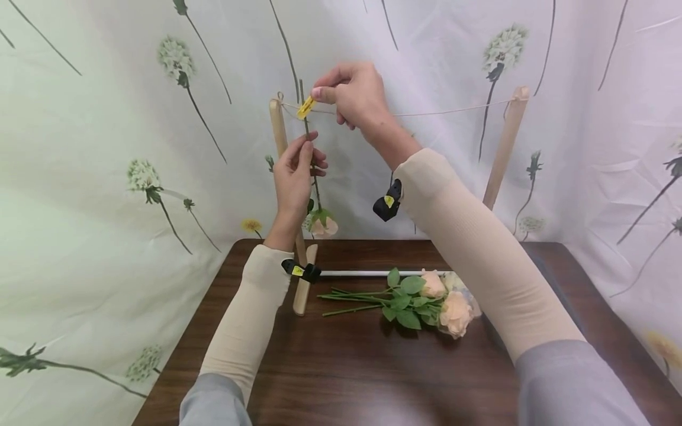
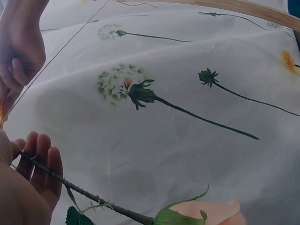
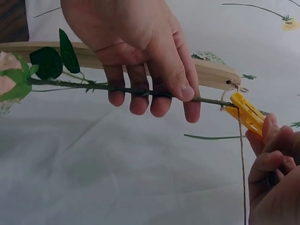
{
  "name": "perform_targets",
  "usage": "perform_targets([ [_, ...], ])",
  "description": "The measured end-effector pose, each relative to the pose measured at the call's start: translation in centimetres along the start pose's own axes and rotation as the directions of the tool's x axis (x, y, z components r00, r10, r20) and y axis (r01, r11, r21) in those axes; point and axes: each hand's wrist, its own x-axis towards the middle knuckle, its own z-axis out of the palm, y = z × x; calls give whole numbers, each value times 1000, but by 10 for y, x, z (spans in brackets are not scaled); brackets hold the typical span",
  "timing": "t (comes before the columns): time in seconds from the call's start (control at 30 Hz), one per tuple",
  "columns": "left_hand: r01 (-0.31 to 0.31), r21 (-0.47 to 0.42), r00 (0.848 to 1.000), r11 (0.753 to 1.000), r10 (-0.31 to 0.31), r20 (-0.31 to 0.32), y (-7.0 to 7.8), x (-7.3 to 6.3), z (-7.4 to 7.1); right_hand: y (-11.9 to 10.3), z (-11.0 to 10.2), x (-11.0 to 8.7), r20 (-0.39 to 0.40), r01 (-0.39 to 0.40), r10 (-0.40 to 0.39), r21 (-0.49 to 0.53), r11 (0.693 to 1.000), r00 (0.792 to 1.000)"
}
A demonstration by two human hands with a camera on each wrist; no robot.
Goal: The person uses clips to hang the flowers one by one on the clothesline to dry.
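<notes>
Guess we're mid-clip, left hand [image 1: 295,171] pinching the rose stem [image 3: 98,86], right hand [image 1: 362,94] pinching the yellow clothespin [image 3: 249,113] just above, so next probably needs gentle release.

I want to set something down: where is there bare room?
Bare tabletop lies between the left sleeve and right sleeve, nearer than the flower bunch. Farther back is crowded: bunch, white rod, wooden foot.
</notes>
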Motion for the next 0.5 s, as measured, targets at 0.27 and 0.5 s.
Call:
perform_targets([
  [0.27,17,7,1000,1000,-17,-8,0,-2,0,6,-4,-2,97,59,-61,25,998,993],
  [0.5,32,-6,999,999,-32,-21,0,-4,2,13,-10,-3,140,81,-86,44,996,986],
])
